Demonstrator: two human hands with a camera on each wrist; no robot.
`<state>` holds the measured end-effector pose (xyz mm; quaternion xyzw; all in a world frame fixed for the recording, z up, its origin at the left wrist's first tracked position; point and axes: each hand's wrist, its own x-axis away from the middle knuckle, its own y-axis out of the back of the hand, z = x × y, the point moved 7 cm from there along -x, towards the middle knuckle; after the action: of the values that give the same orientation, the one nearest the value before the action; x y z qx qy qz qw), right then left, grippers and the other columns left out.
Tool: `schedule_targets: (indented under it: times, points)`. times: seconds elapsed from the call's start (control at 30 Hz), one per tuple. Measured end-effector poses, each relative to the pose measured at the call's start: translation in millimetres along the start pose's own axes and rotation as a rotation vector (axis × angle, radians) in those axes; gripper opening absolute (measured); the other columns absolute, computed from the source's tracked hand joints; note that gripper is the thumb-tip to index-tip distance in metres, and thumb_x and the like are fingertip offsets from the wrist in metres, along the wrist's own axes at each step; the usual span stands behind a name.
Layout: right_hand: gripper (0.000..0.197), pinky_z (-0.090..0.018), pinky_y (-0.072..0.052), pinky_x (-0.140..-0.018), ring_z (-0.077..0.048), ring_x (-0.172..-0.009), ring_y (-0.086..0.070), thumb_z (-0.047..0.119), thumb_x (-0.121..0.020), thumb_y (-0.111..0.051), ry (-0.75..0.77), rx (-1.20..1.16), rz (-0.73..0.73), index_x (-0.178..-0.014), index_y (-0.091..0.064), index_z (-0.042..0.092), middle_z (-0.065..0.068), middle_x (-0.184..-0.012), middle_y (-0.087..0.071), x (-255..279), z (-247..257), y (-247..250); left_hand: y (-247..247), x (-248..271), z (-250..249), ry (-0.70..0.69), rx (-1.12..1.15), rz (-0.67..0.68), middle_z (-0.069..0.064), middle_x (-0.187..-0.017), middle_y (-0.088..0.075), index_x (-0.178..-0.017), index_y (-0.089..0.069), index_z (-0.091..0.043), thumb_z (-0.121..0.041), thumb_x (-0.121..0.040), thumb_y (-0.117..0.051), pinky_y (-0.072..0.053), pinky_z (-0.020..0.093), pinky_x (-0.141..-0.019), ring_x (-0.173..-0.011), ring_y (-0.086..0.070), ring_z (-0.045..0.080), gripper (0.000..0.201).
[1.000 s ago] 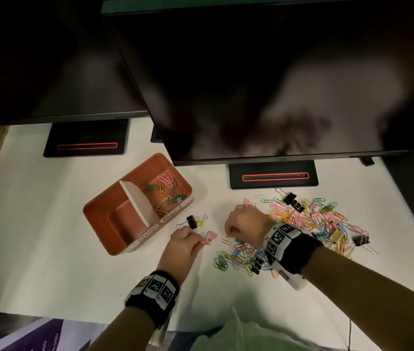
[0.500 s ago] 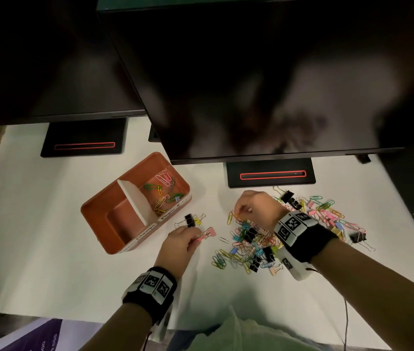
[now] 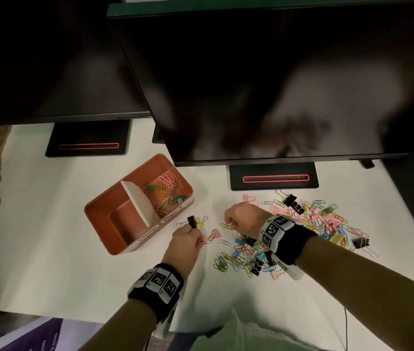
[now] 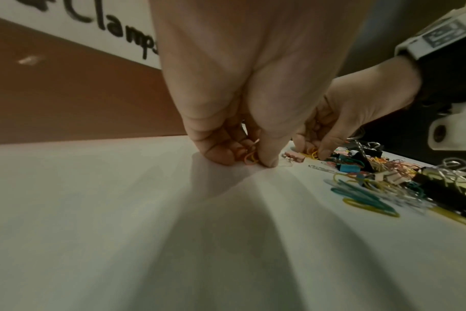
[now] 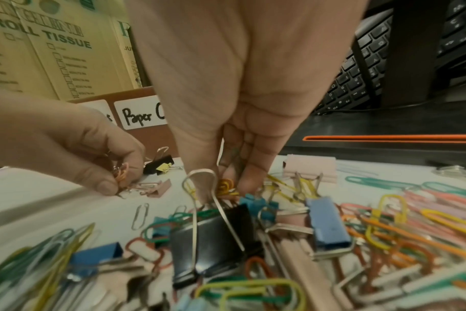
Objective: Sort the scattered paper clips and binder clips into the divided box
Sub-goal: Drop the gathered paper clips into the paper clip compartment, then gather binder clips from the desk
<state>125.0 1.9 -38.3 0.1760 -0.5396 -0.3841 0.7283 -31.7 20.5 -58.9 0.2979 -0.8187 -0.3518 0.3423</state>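
Note:
An orange divided box (image 3: 104,219) stands left of centre on the white table; its far compartment holds several coloured paper clips (image 3: 166,193), its near one looks bare. My left hand (image 3: 188,236) pinches orange paper clips (image 4: 249,156) against the table, beside a pink binder clip (image 3: 216,234). My right hand (image 3: 236,219) pinches a yellow paper clip (image 5: 226,185) at the left edge of the mixed pile (image 3: 309,224) of paper clips and binder clips. A black binder clip (image 3: 192,221) and a small yellow one lie near the box.
Two dark monitors overhang the table; their black stands (image 3: 274,177) sit behind the pile and the box. A keyboard (image 5: 359,73) lies at the far right. Cardboard cartons (image 5: 53,48) stand to the left. Box labels read "Clamps" (image 4: 114,27) and "Paper C" (image 5: 141,115).
My right hand has come back left and nearer from the far side of the pile, and now pinches a yellow paper clip. My left hand stays put with its orange clips.

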Motion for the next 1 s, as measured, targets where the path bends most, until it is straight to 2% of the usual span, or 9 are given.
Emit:
schedule_targets:
  times: [0.17, 0.3, 0.4, 0.5, 0.6, 0.7, 0.87, 0.93, 1.0]
  points:
    - [0.027, -0.030, -0.047, -0.088, -0.024, -0.106, -0.055, 0.002, -0.087, -0.048, 0.010, 0.102, 0.068, -0.108, -0.062, 0.011, -0.007, -0.115, -0.058, 3, 10, -4, 1, 5, -8, -0.040, -0.091, 0.049, 0.009, -0.108, -0.057, -0.105, -0.057, -0.008, -0.021, -0.097, -0.039, -0.044, 0.031, -0.081, -0.098, -0.051, 0.025, 0.023]
    - [0.025, -0.029, -0.047, -0.088, -0.023, -0.105, -0.056, 0.005, -0.090, -0.048, 0.033, 0.077, 0.061, -0.108, -0.065, 0.011, -0.007, -0.116, -0.060, 11, 17, 4, 16, 17, -17, -0.107, 0.020, 0.019, 0.007, -0.096, -0.057, -0.096, -0.058, -0.009, -0.022, -0.094, -0.041, -0.047, 0.034, -0.077, -0.086, -0.051, 0.022, 0.022]
    - [0.024, -0.028, -0.048, -0.085, -0.020, -0.099, -0.059, 0.010, -0.090, -0.049, 0.111, 0.015, -0.044, -0.104, -0.067, 0.014, -0.004, -0.110, -0.062, 20, 33, 28, 60, 30, -30, -0.183, 0.106, -0.132, -0.005, -0.082, -0.051, -0.087, -0.057, -0.014, -0.027, -0.092, -0.041, -0.038, 0.020, -0.067, -0.072, -0.046, 0.011, 0.021]
    - [0.019, -0.027, -0.050, -0.081, -0.012, -0.083, -0.057, 0.012, -0.087, -0.053, 0.238, -0.073, -0.219, -0.095, -0.070, 0.017, 0.000, -0.100, -0.062, 25, 64, 67, 118, 32, -29, -0.151, 0.113, -0.302, -0.008, -0.082, -0.051, -0.089, -0.058, -0.015, -0.016, -0.092, -0.053, -0.033, 0.010, -0.059, -0.066, -0.047, 0.000, 0.006]
    - [0.014, -0.022, -0.049, -0.077, -0.007, -0.077, -0.052, 0.013, -0.087, -0.058, 0.347, -0.176, -0.380, -0.092, -0.070, 0.016, 0.001, -0.096, -0.061, 20, 98, 103, 152, 20, -10, -0.041, 0.079, -0.363, -0.005, -0.086, -0.054, -0.093, -0.061, -0.012, -0.016, -0.089, -0.058, -0.038, 0.014, -0.064, -0.072, -0.046, 0.003, 0.006]
    - [0.012, -0.023, -0.048, -0.079, -0.008, -0.079, -0.053, 0.011, -0.087, -0.059, 0.376, -0.222, -0.457, -0.095, -0.068, 0.013, -0.001, -0.100, -0.062, 0, 128, 115, 154, 10, 4, 0.027, 0.068, -0.316, -0.003, -0.090, -0.057, -0.099, -0.065, -0.013, -0.015, -0.085, -0.064, -0.045, 0.023, -0.073, -0.077, -0.050, 0.008, 0.014]
    - [0.029, -0.034, -0.049, -0.094, -0.018, -0.103, -0.061, 0.011, -0.087, -0.059, 0.312, -0.326, -0.374, -0.115, -0.060, 0.016, -0.005, -0.119, -0.059, -36, 138, 95, 154, 17, 7, -0.051, 0.053, -0.314, 0.002, -0.126, -0.057, -0.122, -0.060, -0.013, -0.011, -0.079, -0.071, -0.035, 0.015, -0.096, -0.104, -0.055, 0.011, 0.045]
    - [0.028, -0.035, -0.050, -0.094, -0.018, -0.104, -0.060, 0.014, -0.088, -0.059, 0.295, -0.345, -0.388, -0.116, -0.058, 0.018, -0.003, -0.119, -0.059, -37, 132, 93, 155, 29, 15, -0.033, 0.046, -0.373, -0.001, -0.122, -0.055, -0.116, -0.062, -0.017, -0.019, -0.077, -0.073, -0.037, 0.024, -0.098, -0.109, -0.052, 0.014, 0.041]
    - [0.022, -0.034, -0.052, -0.090, -0.015, -0.099, -0.060, 0.016, -0.089, -0.059, 0.278, -0.335, -0.407, -0.111, -0.058, 0.020, 0.001, -0.114, -0.059, -37, 126, 95, 156, 46, 32, 0.048, 0.015, -0.459, -0.004, -0.105, -0.050, -0.097, -0.058, -0.021, -0.030, -0.076, -0.073, -0.038, 0.026, -0.086, -0.096, -0.047, 0.014, 0.027]
